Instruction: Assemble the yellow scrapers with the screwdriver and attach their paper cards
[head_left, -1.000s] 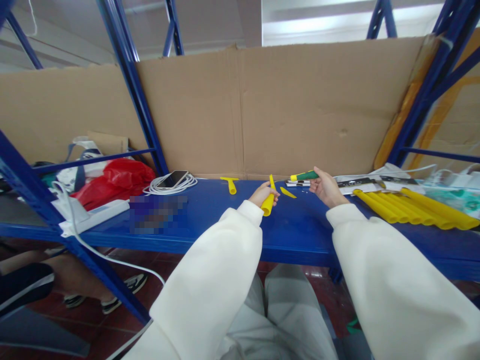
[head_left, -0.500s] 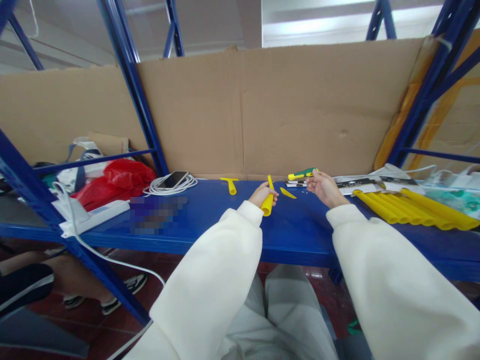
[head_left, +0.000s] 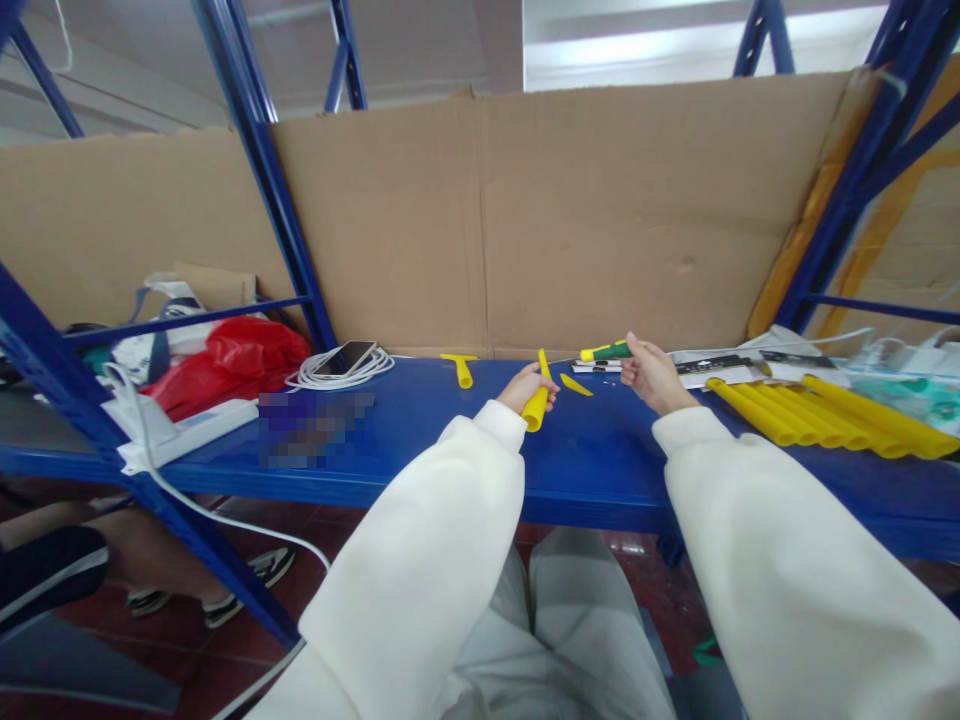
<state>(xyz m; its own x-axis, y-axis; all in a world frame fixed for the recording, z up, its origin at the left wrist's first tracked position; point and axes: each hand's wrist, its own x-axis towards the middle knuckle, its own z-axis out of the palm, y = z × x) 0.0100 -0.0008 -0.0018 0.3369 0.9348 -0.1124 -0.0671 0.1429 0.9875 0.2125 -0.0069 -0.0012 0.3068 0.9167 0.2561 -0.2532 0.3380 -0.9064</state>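
My left hand (head_left: 529,387) is wrapped round a yellow plastic handle (head_left: 535,410), whose hollow end faces me and whose thin crosspiece stands up at the far end. My right hand (head_left: 651,374) grips a screwdriver (head_left: 606,351) with a yellow-and-green handle. Its thin shaft points left toward the crosspiece; whether the tip touches it I cannot tell. A flat yellow piece (head_left: 576,385) lies on the blue shelf (head_left: 450,440) between my hands. Further left rests a T-shaped yellow handle (head_left: 464,374).
Several yellow tubes (head_left: 795,415) lie in a row at right. At left are a phone (head_left: 345,358) on a coiled white cable (head_left: 300,378), a red bag (head_left: 232,360) and a white box (head_left: 202,428). Cardboard (head_left: 600,220) walls the back. Another person's leg (head_left: 165,550) shows lower left.
The screwdriver has tilted to nearly level, its shaft now showing toward the yellow handle. My right hand shifted slightly right; my left hand stays in place.
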